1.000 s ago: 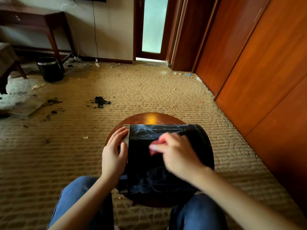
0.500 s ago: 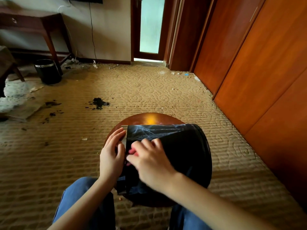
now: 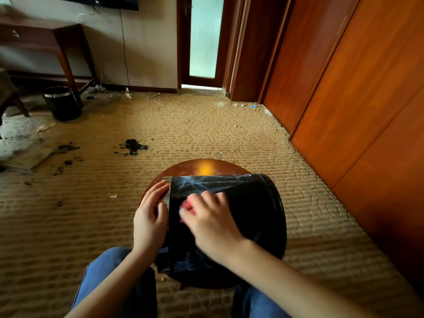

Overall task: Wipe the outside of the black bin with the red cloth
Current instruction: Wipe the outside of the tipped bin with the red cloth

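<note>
The black bin (image 3: 250, 203) lies on its side on a round wooden stool (image 3: 202, 167), its mouth to the left with a black liner folded over the rim. My left hand (image 3: 150, 216) rests flat against the bin's left end, fingers straight. My right hand (image 3: 211, 223) lies on top of the bin's side, fingers curled round the red cloth (image 3: 187, 206). Only a small red patch of cloth shows under the fingers. The right hand is motion-blurred.
A second black bin (image 3: 62, 103) stands far left by a wooden desk (image 3: 46, 35). Dark debris (image 3: 133, 146) lies scattered on the tan carpet. Wooden wardrobe doors (image 3: 344, 88) line the right side. My knees in blue jeans (image 3: 114, 283) flank the stool.
My right hand slid with the cloth from the bin's middle leftwards, then back a little towards the middle. The left hand has stayed at the bin's left end.
</note>
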Tool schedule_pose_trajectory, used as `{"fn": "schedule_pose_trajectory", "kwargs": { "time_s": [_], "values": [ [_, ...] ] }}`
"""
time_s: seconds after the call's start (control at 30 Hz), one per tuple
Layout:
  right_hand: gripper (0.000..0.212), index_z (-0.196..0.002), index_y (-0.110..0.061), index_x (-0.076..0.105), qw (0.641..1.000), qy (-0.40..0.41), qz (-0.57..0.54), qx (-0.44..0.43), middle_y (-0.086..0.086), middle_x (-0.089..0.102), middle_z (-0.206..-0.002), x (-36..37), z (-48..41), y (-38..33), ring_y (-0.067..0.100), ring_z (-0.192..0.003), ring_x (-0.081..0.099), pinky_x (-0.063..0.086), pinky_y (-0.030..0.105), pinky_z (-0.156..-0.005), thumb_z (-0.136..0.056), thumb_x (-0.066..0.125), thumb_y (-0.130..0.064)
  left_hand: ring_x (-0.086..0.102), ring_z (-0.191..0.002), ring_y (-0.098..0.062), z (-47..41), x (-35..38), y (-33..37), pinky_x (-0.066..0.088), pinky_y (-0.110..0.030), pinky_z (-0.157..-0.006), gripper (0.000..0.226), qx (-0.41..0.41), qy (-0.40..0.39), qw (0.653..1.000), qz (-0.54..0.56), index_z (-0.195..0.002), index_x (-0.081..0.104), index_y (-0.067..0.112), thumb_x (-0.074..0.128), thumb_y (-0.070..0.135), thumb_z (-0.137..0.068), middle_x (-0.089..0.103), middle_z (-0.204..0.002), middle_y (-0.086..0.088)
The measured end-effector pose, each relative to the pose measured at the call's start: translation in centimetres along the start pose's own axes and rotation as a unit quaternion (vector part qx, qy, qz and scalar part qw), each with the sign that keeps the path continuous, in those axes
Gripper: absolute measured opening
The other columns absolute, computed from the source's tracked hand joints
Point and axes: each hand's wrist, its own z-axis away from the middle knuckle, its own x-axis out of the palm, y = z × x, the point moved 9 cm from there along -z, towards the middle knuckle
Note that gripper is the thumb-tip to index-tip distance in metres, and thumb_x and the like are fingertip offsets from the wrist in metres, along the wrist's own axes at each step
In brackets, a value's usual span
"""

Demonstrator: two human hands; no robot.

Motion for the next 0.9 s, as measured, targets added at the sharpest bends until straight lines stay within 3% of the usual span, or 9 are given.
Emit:
{"fn": "schedule_pose_trajectory", "kwargs": {
  "time_s": [0.07, 0.13, 0.23, 0.33, 0.47, 0.6, 0.7, 0.83, 0.9],
  "values": [
    [0.031, -0.084, -0.022, 0.070, 0.998, -0.012, 0.008, -0.055, 0.001, 0.060, -0.091, 0.0, 0.0, -1.8, 0.023, -0.084, 0.050, 0.027, 0.035, -0.071, -0.082, 0.039, -0.019, 0.048, -0.121, 0.000, 0.1, 0.0, 0.0, 0.033, -0.007, -0.102, 0.046, 0.010, -0.007, 1.000, -0.009, -0.119, 0.065, 0.009, 0.036, 0.019, -0.084, 0.057, -0.128, 0.006],
    [0.028, -0.090, -0.025, 0.071, 0.999, -0.015, 0.023, -0.044, -0.001, 0.060, -0.092, 0.1, 0.6, 1.4, 0.023, -0.085, 0.049, 0.026, 0.034, -0.071, -0.079, 0.047, -0.015, 0.049, -0.122, 0.000, 0.3, 0.0, 0.1, 0.035, -0.013, -0.104, 0.049, 0.017, -0.011, 1.000, -0.007, -0.120, 0.064, 0.010, 0.035, 0.025, -0.083, 0.057, -0.128, 0.007],
    [0.045, -0.098, -0.025, 0.073, 0.991, -0.042, 0.053, 0.113, 0.003, 0.061, -0.094, -0.3, 2.4, 12.9, 0.029, -0.087, 0.050, 0.030, 0.037, -0.073, -0.064, 0.065, 0.003, 0.050, -0.123, -0.002, 0.3, -0.1, 0.0, 0.039, -0.025, -0.105, 0.046, 0.004, -0.005, 1.000, 0.003, -0.120, 0.064, 0.013, 0.037, 0.022, -0.085, 0.058, -0.128, 0.008],
    [0.043, -0.101, -0.024, 0.074, 0.964, -0.093, 0.080, 0.235, 0.005, 0.059, -0.100, -0.8, 4.2, 18.9, 0.032, -0.094, 0.051, 0.026, 0.040, -0.076, -0.069, 0.063, 0.004, 0.049, -0.122, -0.001, 0.2, 0.0, -0.1, 0.038, -0.025, -0.105, 0.044, -0.003, 0.003, 1.000, 0.003, -0.120, 0.064, 0.012, 0.038, 0.017, -0.085, 0.058, -0.127, 0.009],
    [0.032, -0.087, -0.017, 0.072, 0.978, -0.034, 0.095, 0.181, 0.008, 0.059, -0.091, 0.0, 2.2, 12.0, 0.032, -0.083, 0.054, 0.032, 0.040, -0.073, -0.058, 0.067, -0.004, 0.050, -0.121, -0.001, 0.0, 0.1, -0.3, 0.038, -0.021, -0.105, 0.043, -0.010, 0.007, 1.000, 0.002, -0.118, 0.065, 0.010, 0.039, 0.015, -0.084, 0.059, -0.127, 0.006],
    [0.026, -0.088, -0.018, 0.068, 0.999, 0.015, -0.004, 0.038, 0.004, 0.058, -0.089, 0.4, 0.1, -0.1, 0.027, -0.080, 0.052, 0.030, 0.036, -0.069, -0.077, 0.045, -0.016, 0.050, -0.119, 0.001, -0.2, 0.1, -0.2, 0.034, -0.009, -0.102, 0.042, -0.001, 0.007, 1.000, -0.006, -0.116, 0.066, 0.008, 0.039, 0.011, -0.084, 0.058, -0.126, 0.005],
    [0.024, -0.089, -0.022, 0.069, 0.999, -0.008, -0.026, -0.025, 0.001, 0.059, -0.091, 0.6, 0.1, -1.9, 0.024, -0.082, 0.050, 0.029, 0.035, -0.069, -0.080, 0.048, -0.016, 0.049, -0.119, 0.001, 0.0, 0.1, -0.2, 0.034, -0.009, -0.103, 0.043, 0.012, -0.001, 1.000, -0.008, -0.117, 0.065, 0.008, 0.038, 0.011, -0.084, 0.057, -0.127, 0.006],
    [0.038, -0.092, -0.028, 0.073, 0.992, -0.027, 0.016, 0.123, 0.002, 0.060, -0.089, -0.1, 1.8, 10.8, 0.030, -0.084, 0.057, 0.037, 0.040, -0.070, -0.067, 0.053, -0.007, 0.049, -0.121, 0.003, 0.1, 0.0, -0.2, 0.036, -0.014, -0.103, 0.043, 0.001, 0.005, 1.000, -0.002, -0.119, 0.065, 0.012, 0.038, 0.013, -0.085, 0.057, -0.126, 0.011],
    [0.046, -0.107, -0.031, 0.071, 0.964, -0.100, 0.058, 0.237, 0.002, 0.057, -0.104, -0.8, 3.2, 17.2, 0.029, -0.102, 0.051, 0.032, 0.042, -0.081, -0.079, 0.048, -0.002, 0.049, -0.121, 0.000, 0.0, 0.1, -0.2, 0.037, -0.020, -0.103, 0.043, -0.003, 0.009, 1.000, 0.004, -0.119, 0.065, 0.013, 0.038, 0.015, -0.085, 0.057, -0.127, 0.011]
  ]
}}
